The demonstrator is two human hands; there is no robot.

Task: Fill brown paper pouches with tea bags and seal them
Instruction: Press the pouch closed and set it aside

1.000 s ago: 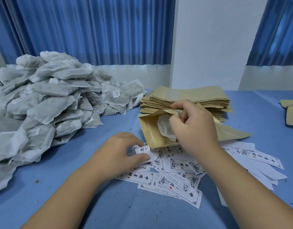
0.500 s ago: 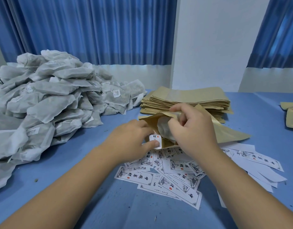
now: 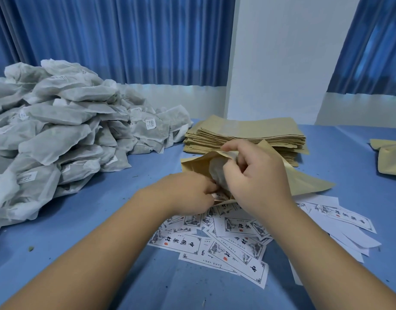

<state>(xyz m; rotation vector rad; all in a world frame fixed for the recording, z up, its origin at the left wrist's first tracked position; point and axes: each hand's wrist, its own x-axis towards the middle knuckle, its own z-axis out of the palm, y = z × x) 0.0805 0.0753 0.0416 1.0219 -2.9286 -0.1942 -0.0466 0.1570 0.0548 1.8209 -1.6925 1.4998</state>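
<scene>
Brown paper pouch (image 3: 309, 182): lies open on the blue desk (image 3: 103, 220) just in front of the pouch stack, mouth turned toward the person, both hands at the mouth.
Printed labels (image 3: 226, 242): loose white slips with black characters and red seals, overlapping on the desk nearest the person, partly under the forearms.
Left hand (image 3: 186, 193): fingers curled in at the lower lip of the pouch mouth; fingertips hidden, so a grasp cannot be told.
Right hand (image 3: 257, 175): fingers curled over the upper lip of the pouch, grasping it; thumb lies against the tea bag.
Tea bag (image 3: 216, 173): white, partly inside the pouch mouth.
Pouch stack (image 3: 244, 135): flat, neatly piled, behind the open pouch.
Tea bag heap (image 3: 58, 135): large, far left.
Further pouches (image 3: 391, 157): right edge.
Curtains (image 3: 125, 41): blue, behind the desk.
</scene>
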